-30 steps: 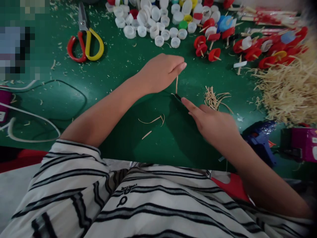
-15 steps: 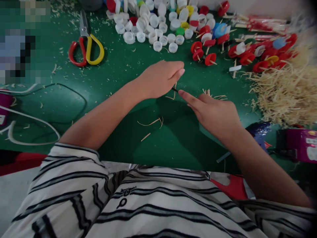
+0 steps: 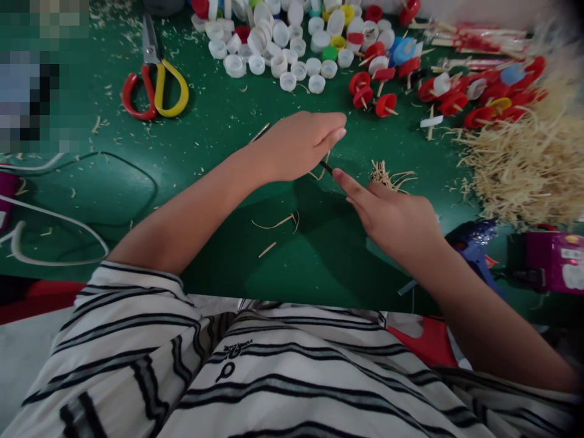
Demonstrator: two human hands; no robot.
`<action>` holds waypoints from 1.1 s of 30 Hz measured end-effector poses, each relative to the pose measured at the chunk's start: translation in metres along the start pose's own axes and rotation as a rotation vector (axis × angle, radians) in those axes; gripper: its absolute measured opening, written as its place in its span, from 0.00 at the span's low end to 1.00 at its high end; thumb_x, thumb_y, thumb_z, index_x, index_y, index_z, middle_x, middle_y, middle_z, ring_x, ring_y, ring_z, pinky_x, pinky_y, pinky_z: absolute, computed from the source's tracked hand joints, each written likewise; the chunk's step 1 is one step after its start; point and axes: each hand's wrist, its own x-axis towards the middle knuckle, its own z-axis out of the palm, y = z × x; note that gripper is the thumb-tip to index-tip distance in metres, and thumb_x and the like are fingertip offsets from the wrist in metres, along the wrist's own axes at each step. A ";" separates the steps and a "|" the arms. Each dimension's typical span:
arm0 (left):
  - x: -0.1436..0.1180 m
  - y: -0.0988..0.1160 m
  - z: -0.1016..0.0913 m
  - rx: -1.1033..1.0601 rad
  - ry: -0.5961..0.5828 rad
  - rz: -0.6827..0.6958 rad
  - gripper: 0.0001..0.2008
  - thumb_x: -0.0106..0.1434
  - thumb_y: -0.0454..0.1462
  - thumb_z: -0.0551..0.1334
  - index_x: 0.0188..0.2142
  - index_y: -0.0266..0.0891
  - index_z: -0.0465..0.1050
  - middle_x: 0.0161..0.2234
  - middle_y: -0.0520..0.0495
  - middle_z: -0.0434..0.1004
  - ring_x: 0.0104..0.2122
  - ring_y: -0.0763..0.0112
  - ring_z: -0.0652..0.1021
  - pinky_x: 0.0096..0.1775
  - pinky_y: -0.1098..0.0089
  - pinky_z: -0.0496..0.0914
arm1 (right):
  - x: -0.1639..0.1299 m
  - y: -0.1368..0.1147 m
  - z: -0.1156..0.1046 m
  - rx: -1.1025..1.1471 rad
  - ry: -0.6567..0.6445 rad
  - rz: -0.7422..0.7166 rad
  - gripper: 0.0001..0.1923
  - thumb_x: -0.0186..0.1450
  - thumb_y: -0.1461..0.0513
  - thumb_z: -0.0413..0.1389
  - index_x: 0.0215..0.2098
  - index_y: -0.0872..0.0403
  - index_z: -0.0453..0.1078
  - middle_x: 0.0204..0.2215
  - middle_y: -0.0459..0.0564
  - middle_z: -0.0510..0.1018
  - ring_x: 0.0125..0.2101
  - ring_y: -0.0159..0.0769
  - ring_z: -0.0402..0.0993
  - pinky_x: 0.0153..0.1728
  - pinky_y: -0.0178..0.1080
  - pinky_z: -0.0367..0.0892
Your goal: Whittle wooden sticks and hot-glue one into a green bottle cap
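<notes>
Where the wood strip [image 3: 328, 157] sits: below the left hand [image 3: 303, 146], upper part hidden.
Strip's long axis: steep, visible end pointing back toward the person.
Left grip: thumb and fingers clamped on the strip.
Right grip: right hand [image 3: 396, 210] closed around a dark tool [image 3: 326, 167], tip meeting the strip.
Around: shavings [image 3: 382, 175] beside the right hand; bottle caps [image 3: 279, 64] beyond; scissors [image 3: 153, 58] far left.

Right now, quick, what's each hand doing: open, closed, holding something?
Left hand: closed, pinching a thin stick.
Right hand: closed, holding a dark tool, mostly hidden by the grip.
</notes>
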 end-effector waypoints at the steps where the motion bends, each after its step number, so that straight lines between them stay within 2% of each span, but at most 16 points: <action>1: 0.000 0.002 0.001 0.014 -0.003 0.004 0.16 0.77 0.43 0.47 0.38 0.44 0.69 0.31 0.45 0.73 0.31 0.61 0.74 0.36 0.61 0.60 | -0.002 0.000 0.001 0.000 -0.004 0.010 0.37 0.77 0.63 0.45 0.82 0.35 0.47 0.42 0.51 0.82 0.26 0.35 0.70 0.25 0.41 0.41; 7: 0.000 -0.002 0.004 0.084 0.002 -0.016 0.18 0.78 0.46 0.45 0.37 0.46 0.69 0.30 0.44 0.73 0.28 0.61 0.70 0.32 0.60 0.56 | -0.008 -0.007 0.004 0.019 -0.065 0.051 0.36 0.78 0.62 0.45 0.82 0.38 0.48 0.43 0.52 0.83 0.26 0.34 0.71 0.25 0.40 0.44; 11: -0.002 -0.011 0.004 0.107 0.021 -0.023 0.20 0.78 0.47 0.44 0.38 0.46 0.70 0.30 0.43 0.74 0.28 0.58 0.72 0.33 0.59 0.57 | -0.008 -0.012 0.001 0.020 -0.114 0.061 0.37 0.77 0.63 0.44 0.82 0.38 0.46 0.43 0.53 0.82 0.25 0.35 0.71 0.25 0.40 0.46; 15: -0.003 -0.004 0.005 0.134 0.019 -0.009 0.21 0.79 0.47 0.44 0.43 0.47 0.74 0.30 0.43 0.76 0.30 0.57 0.75 0.34 0.59 0.61 | -0.011 -0.016 -0.002 0.026 -0.129 0.078 0.39 0.76 0.64 0.44 0.83 0.39 0.45 0.43 0.54 0.82 0.25 0.34 0.70 0.24 0.39 0.48; 17: -0.003 0.003 0.007 0.187 -0.019 -0.018 0.22 0.79 0.46 0.44 0.46 0.46 0.75 0.31 0.42 0.78 0.31 0.56 0.76 0.35 0.58 0.62 | -0.016 -0.016 0.000 0.021 -0.132 0.098 0.38 0.76 0.64 0.44 0.82 0.40 0.46 0.41 0.54 0.82 0.24 0.34 0.69 0.24 0.38 0.47; 20: -0.002 0.006 0.013 0.268 -0.102 -0.050 0.20 0.78 0.43 0.47 0.47 0.43 0.76 0.33 0.40 0.79 0.31 0.54 0.77 0.35 0.58 0.61 | -0.029 -0.013 0.006 0.004 -0.112 0.109 0.37 0.76 0.63 0.45 0.82 0.40 0.50 0.40 0.54 0.81 0.23 0.33 0.67 0.24 0.39 0.44; 26: -0.002 -0.003 0.021 0.218 -0.054 -0.015 0.21 0.79 0.46 0.46 0.46 0.42 0.76 0.33 0.41 0.78 0.34 0.57 0.77 0.38 0.61 0.63 | -0.039 -0.005 0.012 0.061 -0.070 0.116 0.31 0.80 0.59 0.44 0.79 0.37 0.56 0.40 0.51 0.82 0.24 0.32 0.65 0.24 0.39 0.41; 33: -0.003 -0.008 0.016 0.201 -0.059 0.045 0.20 0.78 0.46 0.48 0.41 0.42 0.76 0.29 0.43 0.76 0.31 0.60 0.75 0.37 0.62 0.62 | -0.037 -0.001 0.005 0.282 0.010 0.168 0.28 0.81 0.57 0.45 0.77 0.43 0.63 0.41 0.53 0.84 0.30 0.35 0.73 0.26 0.37 0.50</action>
